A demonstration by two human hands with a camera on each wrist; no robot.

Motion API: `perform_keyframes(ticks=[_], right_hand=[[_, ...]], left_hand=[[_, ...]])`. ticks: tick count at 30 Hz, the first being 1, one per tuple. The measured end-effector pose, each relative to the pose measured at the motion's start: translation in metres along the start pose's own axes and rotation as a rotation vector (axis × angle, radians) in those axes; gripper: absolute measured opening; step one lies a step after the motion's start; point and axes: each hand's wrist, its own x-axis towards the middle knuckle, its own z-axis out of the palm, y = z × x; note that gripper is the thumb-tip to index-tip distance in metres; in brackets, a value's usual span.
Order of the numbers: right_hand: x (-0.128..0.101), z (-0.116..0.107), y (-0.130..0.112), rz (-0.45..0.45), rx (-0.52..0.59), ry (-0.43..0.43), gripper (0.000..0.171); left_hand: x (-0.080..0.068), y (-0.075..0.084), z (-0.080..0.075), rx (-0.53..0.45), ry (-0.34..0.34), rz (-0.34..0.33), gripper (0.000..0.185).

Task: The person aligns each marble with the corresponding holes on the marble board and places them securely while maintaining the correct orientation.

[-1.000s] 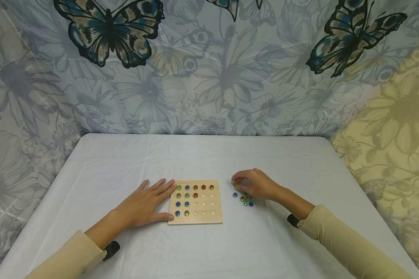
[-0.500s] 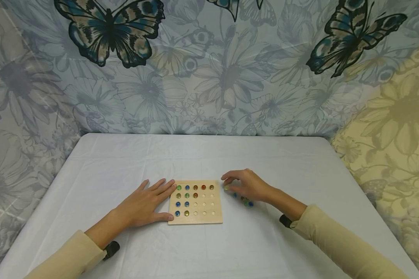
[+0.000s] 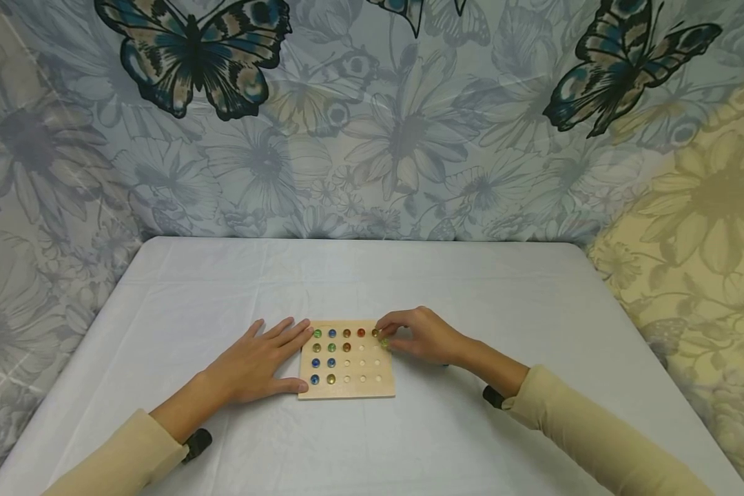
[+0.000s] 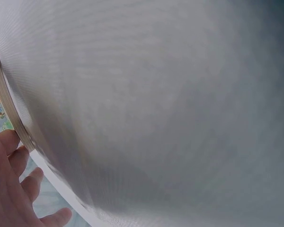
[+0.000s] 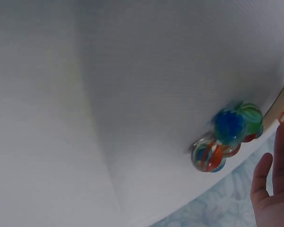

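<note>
Marble: a small greenish marble [image 3: 384,342] sits pinched at the tips of the right hand [image 3: 423,337], over the far right corner of the wooden board [image 3: 347,389].
Right fingers: curled in on the marble.
Left hand [image 3: 257,362]: flat and spread on the worktop [image 3: 372,275], fingertips touching the board's left edge.
Board: marbles fill the far row and the left columns; open holes [image 3: 369,363] lie toward the near right.
Step advice: lower straight onto a free hole, release only once seated, avoid nudging neighbours.
Loose marbles [image 5: 227,137]: clustered just right of the board.
Room: open cloth on all sides; worktop edges are well apart.
</note>
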Motion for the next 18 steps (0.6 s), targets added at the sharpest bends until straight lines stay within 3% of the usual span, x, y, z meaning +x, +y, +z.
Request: perform_keyframes(ticks=[18], right_hand=[[0.0102,0.0106,-0.0074,0.011,-0.036,-0.029,0.028]], left_hand=[[-0.0002,-0.0003,-0.0006,-0.002,0.009,0.005,0.093]])
